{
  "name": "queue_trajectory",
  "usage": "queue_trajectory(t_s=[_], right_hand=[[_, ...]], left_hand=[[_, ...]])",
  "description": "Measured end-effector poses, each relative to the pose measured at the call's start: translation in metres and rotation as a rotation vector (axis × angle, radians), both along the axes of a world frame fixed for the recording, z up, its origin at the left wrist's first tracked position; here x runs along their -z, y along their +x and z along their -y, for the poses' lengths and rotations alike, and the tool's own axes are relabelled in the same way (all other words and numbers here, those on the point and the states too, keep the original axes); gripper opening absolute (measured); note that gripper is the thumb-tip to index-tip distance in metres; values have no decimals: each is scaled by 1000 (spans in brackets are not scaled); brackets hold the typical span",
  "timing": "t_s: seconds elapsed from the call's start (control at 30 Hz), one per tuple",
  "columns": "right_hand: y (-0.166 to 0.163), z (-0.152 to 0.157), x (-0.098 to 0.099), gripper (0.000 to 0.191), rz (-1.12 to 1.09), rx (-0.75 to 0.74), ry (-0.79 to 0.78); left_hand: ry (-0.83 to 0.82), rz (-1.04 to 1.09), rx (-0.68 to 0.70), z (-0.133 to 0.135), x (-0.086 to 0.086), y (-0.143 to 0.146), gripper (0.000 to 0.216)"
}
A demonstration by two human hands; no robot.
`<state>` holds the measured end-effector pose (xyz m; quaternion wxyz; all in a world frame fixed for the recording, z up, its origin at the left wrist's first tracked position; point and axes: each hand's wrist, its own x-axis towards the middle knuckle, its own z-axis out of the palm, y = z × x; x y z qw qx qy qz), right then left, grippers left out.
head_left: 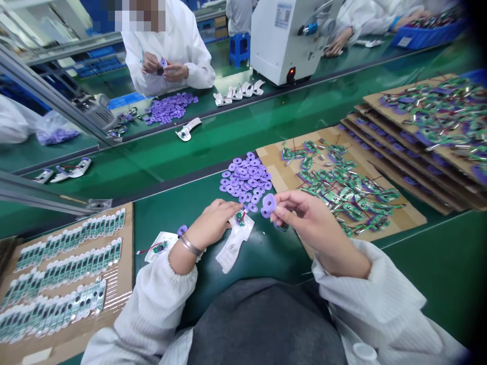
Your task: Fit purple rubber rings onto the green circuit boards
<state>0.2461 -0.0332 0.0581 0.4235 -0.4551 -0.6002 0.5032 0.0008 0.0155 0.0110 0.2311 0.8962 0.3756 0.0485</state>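
Observation:
My right hand pinches a purple plastic ring between thumb and fingers, above the green bench. A dark part shows under those fingers, too hidden to name. My left hand grips the upper end of a white plastic shell, its fingers bent over the edge and its thumb hidden. A small green circuit board sits in that shell by the fingertips. Just beyond both hands lies a pile of purple rings. Beside my left wrist rests another white shell with a board and red wire, partly covered by the sleeve.
Cardboard with rows of circuit boards lies left. To the right are a cardboard sheet of wired boards and stacked loaded sheets. Across the green conveyor, a co-worker handles a purple ring near a white machine.

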Motion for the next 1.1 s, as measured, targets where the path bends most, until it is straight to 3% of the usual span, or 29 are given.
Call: queue_trajectory(t_s=[0.1,0.23,0.37,0.47,0.8,0.97,1.1], right_hand=[[-3,6,-3,8,161,-87,49],[-23,13,9,11,434,-154,338],[-43,15,26,13,518,-36,612],[-49,14,31,14,535,30,739],[-45,15,28,14,595,81,829],[-45,16,27,14,547,111,867],[-44,15,20,7,587,250,863]], left_hand=[[-26,-34,-50,1,1,1,44],[-153,186,-231,15,-8,4,37],[-346,461,-366,34,-17,13,44],[-386,572,-431,43,-23,19,47],[-322,569,-440,46,-36,25,46],[-584,731,-316,47,-38,17,51],[-724,913,-358,49,-34,13,40]])
